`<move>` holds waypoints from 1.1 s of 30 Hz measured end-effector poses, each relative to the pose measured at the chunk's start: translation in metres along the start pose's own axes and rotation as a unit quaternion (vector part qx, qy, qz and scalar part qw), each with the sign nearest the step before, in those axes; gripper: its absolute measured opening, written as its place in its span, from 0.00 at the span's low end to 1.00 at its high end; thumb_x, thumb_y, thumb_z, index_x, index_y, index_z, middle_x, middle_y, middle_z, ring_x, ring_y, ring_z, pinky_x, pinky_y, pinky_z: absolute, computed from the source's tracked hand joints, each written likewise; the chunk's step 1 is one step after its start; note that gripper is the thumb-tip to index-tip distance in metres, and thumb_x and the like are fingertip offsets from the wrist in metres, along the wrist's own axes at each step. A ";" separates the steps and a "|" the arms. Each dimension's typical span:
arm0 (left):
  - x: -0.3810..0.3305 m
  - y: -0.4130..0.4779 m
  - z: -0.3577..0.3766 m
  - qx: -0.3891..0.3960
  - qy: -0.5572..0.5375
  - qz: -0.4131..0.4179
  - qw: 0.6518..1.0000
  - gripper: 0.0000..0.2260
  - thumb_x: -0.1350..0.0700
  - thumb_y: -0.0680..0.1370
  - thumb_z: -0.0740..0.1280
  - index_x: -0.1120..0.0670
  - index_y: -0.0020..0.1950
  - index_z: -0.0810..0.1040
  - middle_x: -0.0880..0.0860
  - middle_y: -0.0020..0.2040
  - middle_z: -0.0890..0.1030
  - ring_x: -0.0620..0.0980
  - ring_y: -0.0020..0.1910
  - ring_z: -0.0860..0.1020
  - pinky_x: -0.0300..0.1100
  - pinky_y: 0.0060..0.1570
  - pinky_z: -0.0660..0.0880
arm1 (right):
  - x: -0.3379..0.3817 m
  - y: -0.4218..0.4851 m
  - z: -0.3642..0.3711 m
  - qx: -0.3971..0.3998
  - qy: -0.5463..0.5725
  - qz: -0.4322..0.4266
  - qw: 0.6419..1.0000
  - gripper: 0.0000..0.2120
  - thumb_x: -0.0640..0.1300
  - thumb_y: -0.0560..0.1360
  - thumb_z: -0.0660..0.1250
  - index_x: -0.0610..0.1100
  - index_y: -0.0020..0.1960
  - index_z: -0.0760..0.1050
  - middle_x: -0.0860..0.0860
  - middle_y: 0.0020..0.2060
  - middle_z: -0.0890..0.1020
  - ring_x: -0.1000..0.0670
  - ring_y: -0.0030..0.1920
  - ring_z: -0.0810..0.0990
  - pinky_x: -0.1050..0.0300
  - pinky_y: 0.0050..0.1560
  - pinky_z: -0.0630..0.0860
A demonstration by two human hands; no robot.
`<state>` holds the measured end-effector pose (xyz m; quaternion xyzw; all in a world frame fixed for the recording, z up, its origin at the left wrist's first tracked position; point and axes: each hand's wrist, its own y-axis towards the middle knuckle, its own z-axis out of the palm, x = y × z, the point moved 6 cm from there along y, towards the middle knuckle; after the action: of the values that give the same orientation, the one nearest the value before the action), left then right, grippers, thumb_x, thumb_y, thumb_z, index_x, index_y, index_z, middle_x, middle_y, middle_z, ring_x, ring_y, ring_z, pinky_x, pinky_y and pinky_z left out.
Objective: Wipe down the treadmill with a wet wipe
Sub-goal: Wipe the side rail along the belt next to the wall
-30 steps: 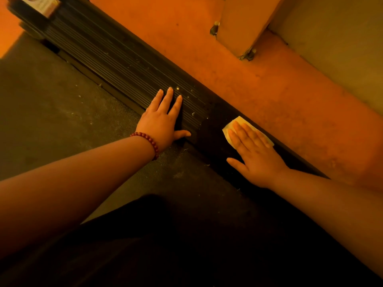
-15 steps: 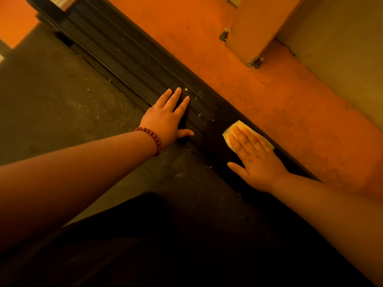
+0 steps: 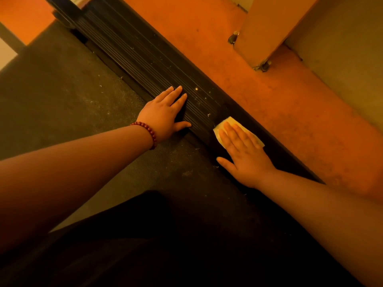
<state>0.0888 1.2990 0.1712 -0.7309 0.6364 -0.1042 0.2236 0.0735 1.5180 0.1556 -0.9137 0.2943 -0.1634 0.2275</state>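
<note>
Wipe (image 3: pixel 226 125) lies flat on side rail (image 3: pixel 145 56), pressed under right hand (image 3: pixel 244 156); fingers straight, close together. Left hand (image 3: pixel 163 112) flat on rail just ahead, fingers together. Specks (image 3: pixel 195 88) beside it. Best: even pressure, stroke along grooves, move left hand clear.

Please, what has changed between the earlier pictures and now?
The right hand, pressing flat on the wet wipe, slid it further along the treadmill side rail, closer to the left hand and the crumbs. Nothing was taken or let go. The left hand still rests flat on the ribbed rail.
</note>
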 end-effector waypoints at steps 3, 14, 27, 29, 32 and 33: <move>0.002 0.000 0.000 0.012 0.004 0.000 1.000 0.37 0.37 0.77 0.57 0.50 0.78 0.44 0.50 0.79 0.44 0.52 0.77 0.45 0.52 0.74 0.52 | 0.019 0.040 -0.024 -0.030 -0.004 -0.023 0.999 0.34 0.66 0.76 0.34 0.49 0.74 0.30 0.50 0.76 0.33 0.52 0.74 0.30 0.54 0.70 0.30; 0.007 -0.005 0.003 0.005 0.007 0.032 0.999 0.36 0.37 0.78 0.55 0.51 0.78 0.43 0.51 0.79 0.42 0.52 0.77 0.42 0.49 0.73 0.48 | 0.017 -0.005 0.002 0.043 -0.001 -0.045 0.998 0.37 0.70 0.70 0.30 0.52 0.71 0.24 0.57 0.68 0.23 0.55 0.71 0.24 0.55 0.70 0.28; 0.012 -0.004 0.000 -0.047 0.009 0.044 0.998 0.32 0.39 0.79 0.57 0.49 0.78 0.50 0.51 0.79 0.49 0.54 0.77 0.47 0.55 0.73 0.53 | 0.026 0.006 0.001 0.013 -0.001 -0.055 0.998 0.36 0.70 0.72 0.31 0.52 0.72 0.26 0.56 0.71 0.27 0.54 0.72 0.26 0.55 0.70 0.29; 0.016 0.000 -0.001 -0.052 0.009 0.034 0.998 0.33 0.38 0.78 0.57 0.48 0.78 0.50 0.52 0.79 0.49 0.56 0.77 0.46 0.57 0.72 0.52 | 0.027 0.007 0.001 0.018 -0.003 -0.054 0.998 0.36 0.70 0.72 0.31 0.52 0.72 0.26 0.56 0.71 0.27 0.55 0.72 0.26 0.55 0.70 0.28; 0.019 0.006 -0.001 -0.041 0.003 0.020 0.999 0.33 0.38 0.78 0.57 0.47 0.78 0.48 0.52 0.79 0.47 0.56 0.77 0.45 0.58 0.72 0.53 | 0.036 0.034 -0.012 -0.006 -0.005 -0.069 0.998 0.35 0.67 0.71 0.30 0.52 0.73 0.29 0.55 0.71 0.29 0.55 0.71 0.28 0.55 0.70 0.30; 0.019 0.005 -0.001 -0.041 0.007 0.024 0.999 0.33 0.38 0.78 0.57 0.47 0.78 0.48 0.52 0.79 0.47 0.56 0.77 0.45 0.58 0.72 0.54 | 0.040 0.045 -0.018 -0.019 -0.007 -0.076 0.997 0.35 0.66 0.71 0.30 0.52 0.74 0.30 0.55 0.71 0.29 0.55 0.71 0.28 0.55 0.71 0.31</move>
<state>0.0867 1.2794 0.1674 -0.7230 0.6593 -0.0772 0.1912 0.0754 1.4554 0.1542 -0.9388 0.2255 -0.1683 0.1989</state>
